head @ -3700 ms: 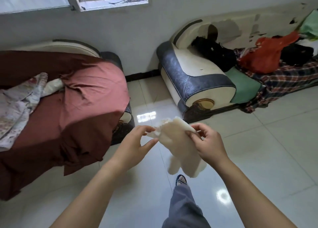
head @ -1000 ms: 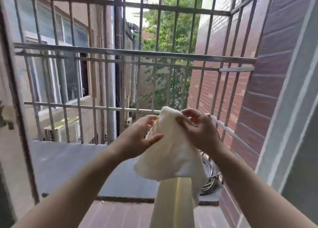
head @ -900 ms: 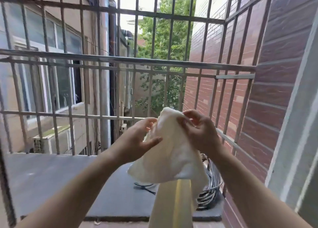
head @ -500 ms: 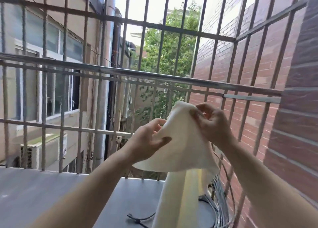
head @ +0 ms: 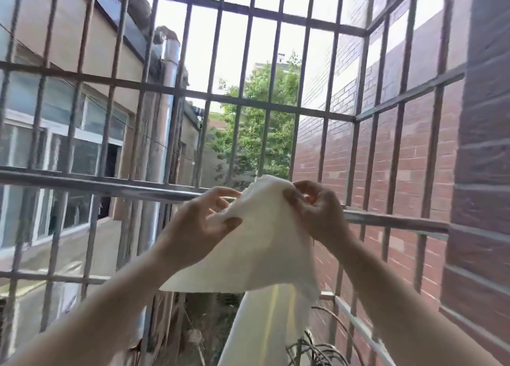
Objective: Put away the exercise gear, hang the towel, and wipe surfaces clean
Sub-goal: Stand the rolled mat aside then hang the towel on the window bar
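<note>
Cream towel point(head: 265, 236) at centre of frame, held up in front of horizontal rail point(head: 110, 186); contact with it unclear. Left edge pinched between thumb and fingers of left hand point(head: 201, 222); top corner pinched by curled fingers of right hand point(head: 317, 214). Lower part hanging loose toward bottom centre. Brick wall point(head: 400, 158) at right, tree point(head: 256, 133) beyond bars, cables point(head: 317, 349) at bottom right

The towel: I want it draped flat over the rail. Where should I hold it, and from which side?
Pinch the towel by its top edge near both ends, one hand from each side, as the left hand and right hand do. It hangs limp below, so a spread top edge should clear the rail.
</note>
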### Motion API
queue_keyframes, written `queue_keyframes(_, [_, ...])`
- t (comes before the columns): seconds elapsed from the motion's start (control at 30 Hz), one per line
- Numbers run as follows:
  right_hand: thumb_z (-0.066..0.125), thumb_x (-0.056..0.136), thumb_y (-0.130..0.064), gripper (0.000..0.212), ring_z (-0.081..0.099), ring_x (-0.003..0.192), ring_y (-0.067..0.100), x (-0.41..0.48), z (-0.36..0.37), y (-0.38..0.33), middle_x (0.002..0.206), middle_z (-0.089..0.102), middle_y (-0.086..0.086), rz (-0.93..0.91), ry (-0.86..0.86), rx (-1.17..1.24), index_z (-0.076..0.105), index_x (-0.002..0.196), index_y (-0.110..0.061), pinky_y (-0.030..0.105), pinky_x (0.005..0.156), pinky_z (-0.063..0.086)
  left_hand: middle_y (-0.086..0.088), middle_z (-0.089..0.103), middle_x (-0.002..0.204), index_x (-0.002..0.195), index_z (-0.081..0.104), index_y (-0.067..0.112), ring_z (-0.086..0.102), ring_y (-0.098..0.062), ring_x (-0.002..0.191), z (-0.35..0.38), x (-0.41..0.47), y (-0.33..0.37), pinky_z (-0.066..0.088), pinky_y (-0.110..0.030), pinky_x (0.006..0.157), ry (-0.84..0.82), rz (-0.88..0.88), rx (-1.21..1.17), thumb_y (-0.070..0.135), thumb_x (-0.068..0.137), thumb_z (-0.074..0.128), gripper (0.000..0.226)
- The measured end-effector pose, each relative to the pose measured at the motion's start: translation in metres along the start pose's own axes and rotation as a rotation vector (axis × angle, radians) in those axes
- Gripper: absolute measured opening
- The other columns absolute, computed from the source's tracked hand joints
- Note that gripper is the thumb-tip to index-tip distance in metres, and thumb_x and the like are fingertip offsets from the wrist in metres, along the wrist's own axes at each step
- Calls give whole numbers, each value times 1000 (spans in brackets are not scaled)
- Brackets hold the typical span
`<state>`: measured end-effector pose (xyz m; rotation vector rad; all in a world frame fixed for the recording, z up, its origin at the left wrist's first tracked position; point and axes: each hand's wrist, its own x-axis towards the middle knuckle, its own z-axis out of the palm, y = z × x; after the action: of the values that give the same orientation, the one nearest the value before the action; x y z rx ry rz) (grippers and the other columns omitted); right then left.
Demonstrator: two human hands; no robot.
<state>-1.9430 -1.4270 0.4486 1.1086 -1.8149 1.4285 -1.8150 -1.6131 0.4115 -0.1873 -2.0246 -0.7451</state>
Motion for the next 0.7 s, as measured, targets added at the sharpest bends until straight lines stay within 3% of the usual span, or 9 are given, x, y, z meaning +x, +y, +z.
queue_keyframes(0.1, [63, 86, -28, 15, 62, 72, 9, 27, -6, -3, 80, 70, -4, -53, 6, -27, 71, 86, -16, 26, 66, 50, 12, 64, 88, 109, 57, 42, 63, -3, 85, -3, 27, 6, 51, -27, 69, -7, 47, 7, 31, 78, 71, 36])
queue_keyframes(0.23, [63, 87, -28, 16, 64, 79, 14, 50, -2, -3, 82, 70, -2, -70, -4, -50, 71, 87, -14, 31, 71, 53, 17, 58, 102, 125, 50, 33, 58, -1, 91, 4, 53, 6, 49, -19, 78, -14, 88, 61, 31, 77, 74, 54])
queue_keyframes(0.37, [62, 87, -30, 14, 64, 76, 9, 65, 7, 0, 80, 69, -8, -75, -35, -49, 71, 86, -19, 24, 66, 52, 6, 47, 135, 142, 33, 28, 51, -12, 115, 21, 76, 4, 45, -33, 97, -56, 124, 105, 41, 77, 72, 77])
queue_keyframes(0.43, [62, 87, -31, 13, 64, 78, 9, 73, 10, 3, 81, 69, -8, -70, -44, -33, 71, 86, -21, 25, 68, 53, 4, 44, 142, 145, 28, 29, 47, -13, 123, 26, 92, 0, 41, -36, 103, -69, 111, 79, 49, 75, 70, 84])
queue_keyframes(0.57, [64, 85, -32, 12, 66, 83, 11, 86, 16, 14, 84, 70, -8, -38, -57, 9, 71, 86, -22, 30, 75, 54, 2, 53, 132, 141, 35, 30, 49, -13, 121, 35, 115, -11, 41, -29, 100, -172, 55, 45, 39, 77, 73, 75])
queue_keyframes(0.7, [66, 83, -37, 16, 65, 83, 9, 86, 15, 32, 87, 70, -8, 4, -151, -84, 70, 90, -24, 36, 81, 54, 10, 66, 96, 116, 59, 32, 63, -11, 86, 46, 122, -26, 53, -29, 77, -129, 50, 22, 34, 75, 76, 44])
